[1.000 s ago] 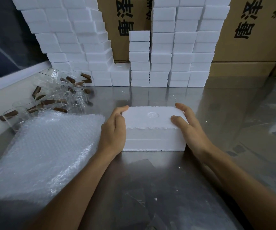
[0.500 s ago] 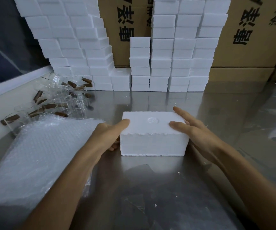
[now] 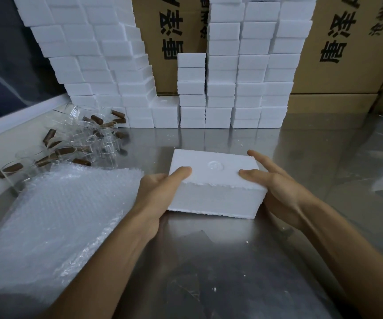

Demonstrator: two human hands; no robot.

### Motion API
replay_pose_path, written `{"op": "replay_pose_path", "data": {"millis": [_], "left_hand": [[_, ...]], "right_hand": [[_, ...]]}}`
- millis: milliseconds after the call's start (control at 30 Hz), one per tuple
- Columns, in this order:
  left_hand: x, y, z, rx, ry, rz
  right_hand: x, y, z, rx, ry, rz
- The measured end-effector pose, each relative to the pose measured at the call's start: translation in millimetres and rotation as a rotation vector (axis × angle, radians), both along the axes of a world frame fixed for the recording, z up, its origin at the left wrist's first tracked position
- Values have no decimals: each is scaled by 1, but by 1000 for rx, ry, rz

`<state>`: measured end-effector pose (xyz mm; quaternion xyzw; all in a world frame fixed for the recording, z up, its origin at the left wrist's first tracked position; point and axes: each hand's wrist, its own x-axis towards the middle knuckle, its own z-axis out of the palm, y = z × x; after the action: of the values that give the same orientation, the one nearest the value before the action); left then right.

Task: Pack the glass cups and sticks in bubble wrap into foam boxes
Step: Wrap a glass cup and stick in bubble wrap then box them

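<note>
A closed white foam box (image 3: 215, 194) with a round mark on its lid is held between both hands over the steel table, its right end tipped slightly up. My left hand (image 3: 160, 194) grips its left end, thumb on the lid and fingers underneath. My right hand (image 3: 275, 187) grips the right end, thumb on the lid and a finger stretched along the far edge. A pile of glass cups (image 3: 87, 132) with brown sticks (image 3: 65, 150) lies at the far left. A stack of bubble wrap sheets (image 3: 52, 217) lies at the near left.
Tall stacks of white foam boxes (image 3: 220, 88) line the back of the steel table (image 3: 232, 261), with cardboard cartons (image 3: 347, 42) behind them. A white ledge (image 3: 13, 120) and dark window run along the left. Small foam crumbs dot the table.
My left hand has slid from the top of the box's left end to its side and underside. The box has come nearer and its right end has lifted a little.
</note>
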<state>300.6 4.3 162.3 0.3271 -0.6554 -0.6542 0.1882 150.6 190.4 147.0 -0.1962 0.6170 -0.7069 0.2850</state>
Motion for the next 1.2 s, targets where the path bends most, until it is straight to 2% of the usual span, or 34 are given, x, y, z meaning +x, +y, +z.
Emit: {"op": "replay_pose_path", "data": {"millis": [300, 433, 533, 633, 700, 833, 867, 933, 1000, 1133, 1200], "left_hand": [[2, -2, 6, 39, 268, 82], [-1, -3, 6, 79, 388, 299], [-5, 3, 2, 196, 439, 414], [-8, 14, 1, 358, 501, 319], [-11, 24, -2, 420, 467, 190], [-13, 25, -9, 395, 343, 119], [-12, 22, -9, 382, 328, 136], [-9, 15, -7, 355, 304, 168], [-7, 9, -5, 351, 279, 181], [-2, -3, 2, 419, 240, 107], [0, -7, 6, 457, 206, 47]], "right_hand": [[5, 4, 2, 14, -77, 55], [17, -1, 5, 35, -93, 147], [26, -8, 8, -37, -122, 108], [38, -18, 7, -68, -145, 57], [49, -27, 5, -86, -143, 22], [64, -34, 0, -91, -79, -17], [66, -35, -1, -43, -25, -10], [68, -35, -4, 102, 216, -53], [68, -32, -4, 204, 594, -114], [60, -22, -5, 292, 1396, -17], [60, -25, -8, 425, 1648, -82]]}}
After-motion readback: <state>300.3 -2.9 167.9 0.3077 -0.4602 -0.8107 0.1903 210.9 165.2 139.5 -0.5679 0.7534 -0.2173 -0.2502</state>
